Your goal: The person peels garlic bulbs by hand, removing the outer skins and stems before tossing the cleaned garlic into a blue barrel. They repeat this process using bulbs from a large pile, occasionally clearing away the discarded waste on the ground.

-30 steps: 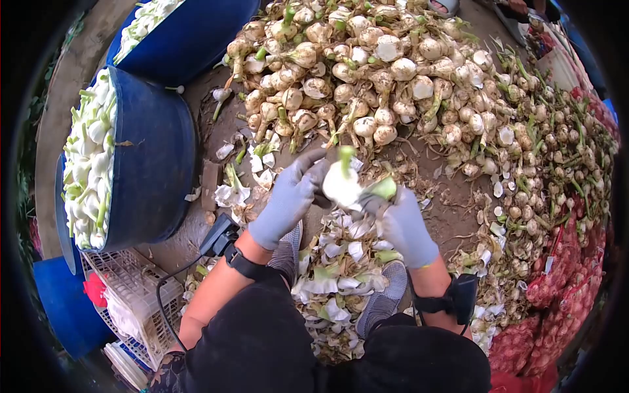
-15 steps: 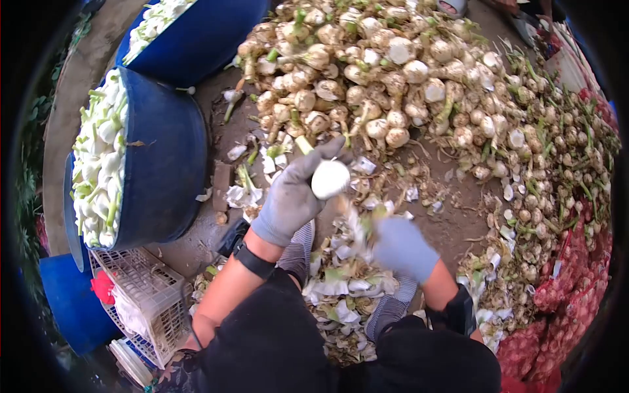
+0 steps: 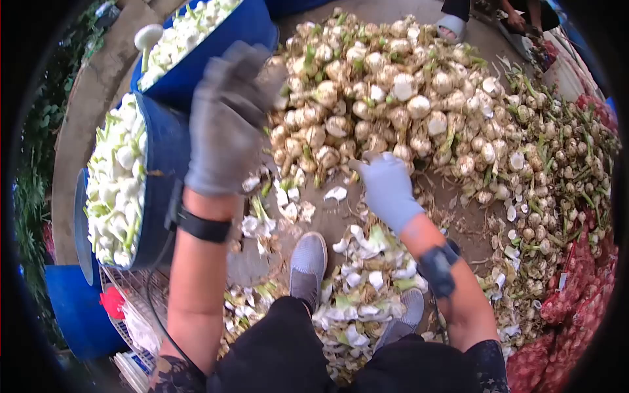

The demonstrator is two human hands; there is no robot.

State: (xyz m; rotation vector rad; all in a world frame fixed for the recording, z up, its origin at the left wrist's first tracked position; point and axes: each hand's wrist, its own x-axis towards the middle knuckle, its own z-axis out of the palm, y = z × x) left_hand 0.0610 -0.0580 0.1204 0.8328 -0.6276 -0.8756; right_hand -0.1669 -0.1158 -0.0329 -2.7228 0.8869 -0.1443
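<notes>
My left hand (image 3: 232, 111), in a grey glove and blurred by motion, is raised beside the blue tubs with its fingers apart; I see nothing in it. Beyond it a peeled white garlic bulb (image 3: 149, 37) with its stem downward is at the rim of the far blue tub (image 3: 252, 42), seemingly in the air. My right hand (image 3: 390, 190), also gloved, reaches to the near edge of a heap of unpeeled garlic bulbs (image 3: 393, 92). Its fingertips stretch forward, apart, near the bulbs, and nothing shows in them.
A second blue tub (image 3: 164, 177) full of peeled garlic stands at the left, near a white plastic crate (image 3: 124, 295). Peeled skins (image 3: 360, 288) lie around my shoes. Red mesh sacks (image 3: 576, 288) lie at the right. Another person's foot (image 3: 451, 27) shows behind the heap.
My left hand has moved up and left and let go of the peeled garlic bulb, now at the far tub. My right hand has moved forward from the skins to the heap.
</notes>
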